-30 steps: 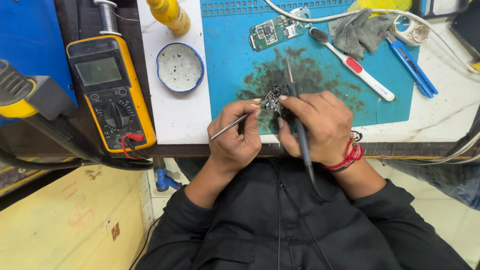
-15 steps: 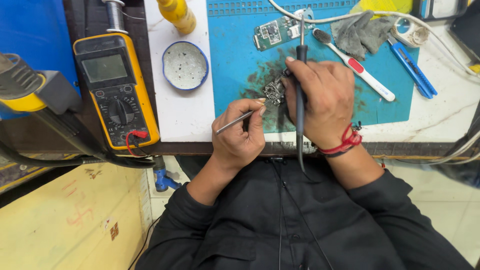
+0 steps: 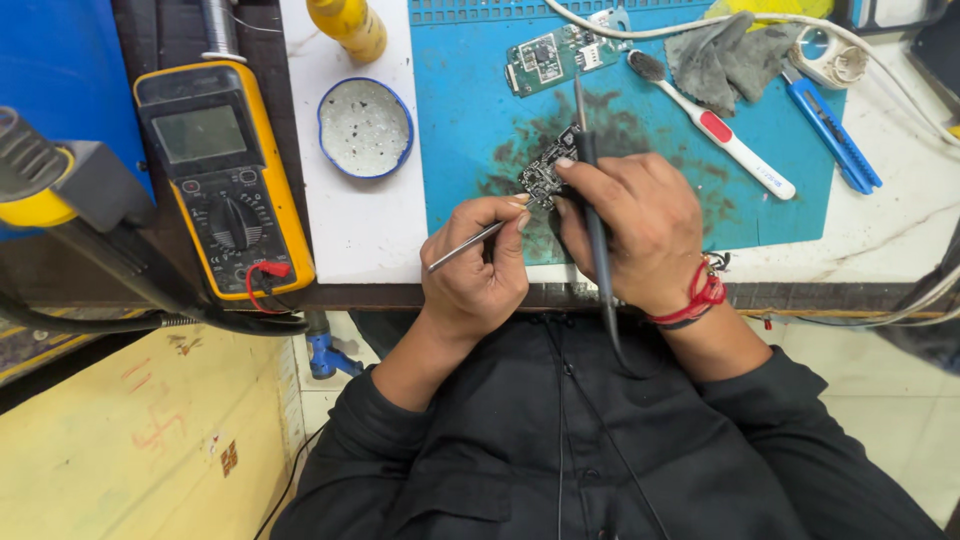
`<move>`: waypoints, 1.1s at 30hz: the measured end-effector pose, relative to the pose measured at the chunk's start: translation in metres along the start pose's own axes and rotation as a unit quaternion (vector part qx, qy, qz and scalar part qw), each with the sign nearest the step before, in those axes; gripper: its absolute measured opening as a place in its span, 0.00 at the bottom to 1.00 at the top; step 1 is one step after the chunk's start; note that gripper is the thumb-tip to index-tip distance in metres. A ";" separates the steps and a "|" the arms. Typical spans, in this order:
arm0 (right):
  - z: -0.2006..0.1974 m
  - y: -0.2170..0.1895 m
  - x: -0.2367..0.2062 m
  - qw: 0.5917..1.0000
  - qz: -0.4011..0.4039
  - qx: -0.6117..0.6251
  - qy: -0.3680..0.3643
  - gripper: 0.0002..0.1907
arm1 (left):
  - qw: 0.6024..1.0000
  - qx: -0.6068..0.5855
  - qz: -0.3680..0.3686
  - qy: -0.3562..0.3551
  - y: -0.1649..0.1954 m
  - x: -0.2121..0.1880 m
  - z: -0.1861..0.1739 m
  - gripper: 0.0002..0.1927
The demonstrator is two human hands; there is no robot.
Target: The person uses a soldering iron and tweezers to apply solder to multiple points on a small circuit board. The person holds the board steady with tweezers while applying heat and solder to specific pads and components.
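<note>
Head view: person at blue rubber work mat (image 3: 470, 120).
Left hand (image 3: 478, 275): fingers pinched shut on thin metal tweezers (image 3: 465, 246).
Right hand (image 3: 640, 220): fingers closed around black soldering iron (image 3: 592, 200), touching small dark circuit board (image 3: 545, 175) near mat's front edge.

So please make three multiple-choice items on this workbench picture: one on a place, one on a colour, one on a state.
1. Where does the small dark board lie?
A. on the blue mat
B. in the round dish
C. on the multimeter

2. What colour is the toothbrush handle?
A. all green
B. white with a red patch
C. all black

3. What does the left hand hold?
A. nothing
B. the blue knife
C. tweezers

Answers:
1 A: the board rests on the mat, at the fingertips of both hands.
2 B: the handle is white and has a red grip part.
3 C: the fingers pinch thin metal tweezers, while the right hand holds the soldering iron.
</note>
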State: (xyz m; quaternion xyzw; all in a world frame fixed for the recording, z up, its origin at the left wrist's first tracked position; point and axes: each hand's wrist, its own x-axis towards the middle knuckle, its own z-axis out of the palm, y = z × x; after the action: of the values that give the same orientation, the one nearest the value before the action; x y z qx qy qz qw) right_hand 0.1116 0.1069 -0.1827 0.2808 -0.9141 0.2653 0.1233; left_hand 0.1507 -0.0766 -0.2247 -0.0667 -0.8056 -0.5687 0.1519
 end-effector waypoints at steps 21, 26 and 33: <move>0.002 0.017 -0.039 0.976 0.047 0.188 0.095 0.09 | 0.999 -0.025 -0.021 0.004 -0.001 -0.004 -0.002 0.07; 0.002 0.016 -0.038 0.975 0.050 0.196 0.092 0.09 | 1.000 -0.004 0.007 -0.007 0.000 -0.001 -0.005 0.07; 0.001 0.016 -0.037 0.975 0.051 0.197 0.089 0.09 | 1.000 -0.004 -0.001 -0.017 0.001 0.000 -0.005 0.08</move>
State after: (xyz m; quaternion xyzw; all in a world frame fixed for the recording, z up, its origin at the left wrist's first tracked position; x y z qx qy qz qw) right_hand 0.1318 0.1342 -0.2043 0.2279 -0.8425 0.4696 0.1331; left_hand 0.1515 -0.0807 -0.2223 -0.0758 -0.8057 -0.5712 0.1374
